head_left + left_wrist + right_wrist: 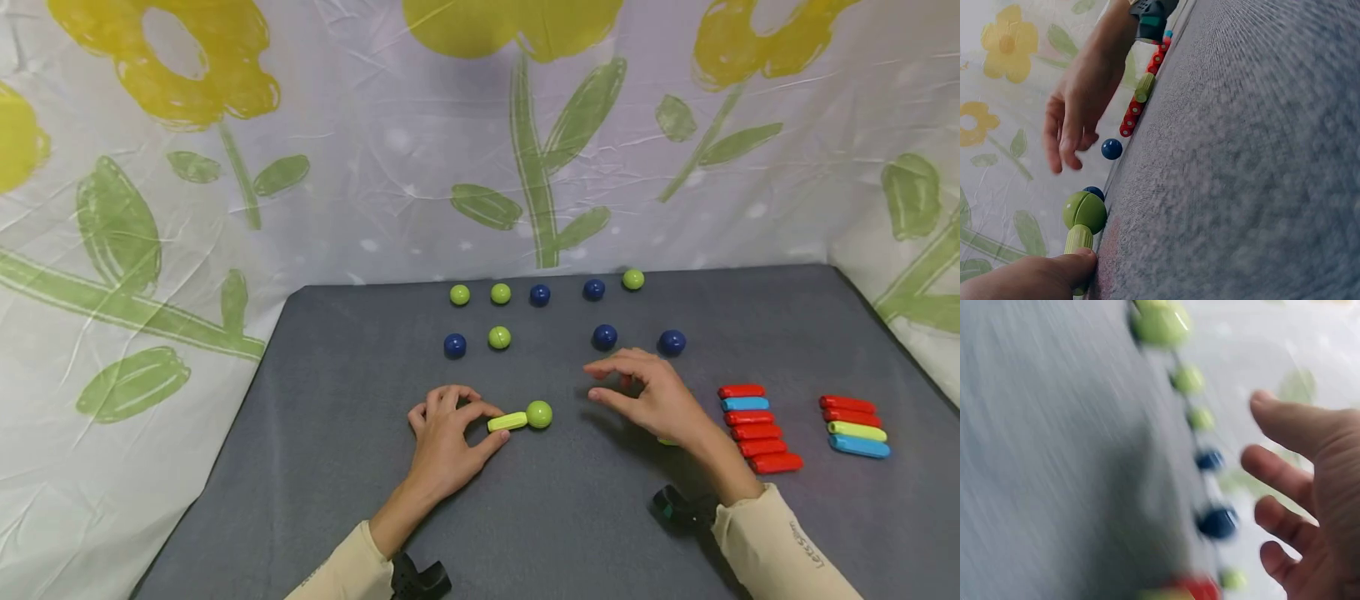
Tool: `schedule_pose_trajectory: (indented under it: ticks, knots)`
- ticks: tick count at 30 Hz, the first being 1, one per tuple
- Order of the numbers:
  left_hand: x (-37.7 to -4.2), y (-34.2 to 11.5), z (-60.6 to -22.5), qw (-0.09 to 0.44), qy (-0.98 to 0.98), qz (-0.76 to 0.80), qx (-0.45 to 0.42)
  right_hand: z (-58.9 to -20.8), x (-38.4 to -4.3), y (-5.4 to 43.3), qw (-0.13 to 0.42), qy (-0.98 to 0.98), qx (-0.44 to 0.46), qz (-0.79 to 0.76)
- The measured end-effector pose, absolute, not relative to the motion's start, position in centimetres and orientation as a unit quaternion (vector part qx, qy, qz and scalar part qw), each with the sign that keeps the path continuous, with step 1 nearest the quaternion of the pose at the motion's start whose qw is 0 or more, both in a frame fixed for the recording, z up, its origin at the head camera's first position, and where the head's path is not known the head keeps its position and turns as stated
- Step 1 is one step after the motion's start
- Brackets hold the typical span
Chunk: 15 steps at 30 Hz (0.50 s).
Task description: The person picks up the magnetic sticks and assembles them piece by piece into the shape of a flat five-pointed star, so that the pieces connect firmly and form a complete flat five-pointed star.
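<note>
My left hand (448, 446) pinches a short yellow-green stick (507, 422) between thumb and fingers, low over the table. A green ball (539, 414) sits on the stick's far end, in line with it; the left wrist view shows the ball (1085, 212) meeting the stick (1079, 239) closely, with a seam round its middle. To the right, my right hand (647, 393) hovers over the table with loosely bent fingers, holding nothing. A blue ball (604, 337) lies just beyond its fingertips. Under the right wrist a yellow-green piece (667, 441) shows, mostly hidden.
Several green and blue balls stand in two loose rows at the back, among them a green ball (499, 337) and a blue ball (672, 342). On the right lie two columns of sticks, mostly red sticks (757, 432). A flowered cloth (360, 167) hangs behind the grey table (337, 367).
</note>
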<state>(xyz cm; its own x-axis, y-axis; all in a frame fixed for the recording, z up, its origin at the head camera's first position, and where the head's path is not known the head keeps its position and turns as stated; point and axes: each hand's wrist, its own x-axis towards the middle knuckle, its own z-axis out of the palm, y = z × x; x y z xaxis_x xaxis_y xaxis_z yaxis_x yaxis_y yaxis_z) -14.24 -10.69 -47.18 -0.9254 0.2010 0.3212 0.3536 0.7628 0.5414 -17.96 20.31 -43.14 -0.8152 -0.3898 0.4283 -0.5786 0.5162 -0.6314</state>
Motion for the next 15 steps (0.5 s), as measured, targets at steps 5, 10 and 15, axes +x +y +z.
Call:
schedule_pose_trajectory:
  ticks: [5,10,15]
  knots:
    - [-14.2,-10.8,-47.2,0.124,-0.931,-0.31,-0.15,-41.7,-18.0,24.6,0.086,-0.9,0.254,0.344]
    - [-14.2,-10.7,-47.3,0.125,-0.93,-0.31,-0.151,-41.2,-18.1,27.4,0.008,-0.922,0.214,0.321]
    - [-14.3,-10.7,-47.2,0.125,-0.931,-0.309,-0.151,-41.5,-18.3,28.4,-0.025,-0.933,0.197,0.301]
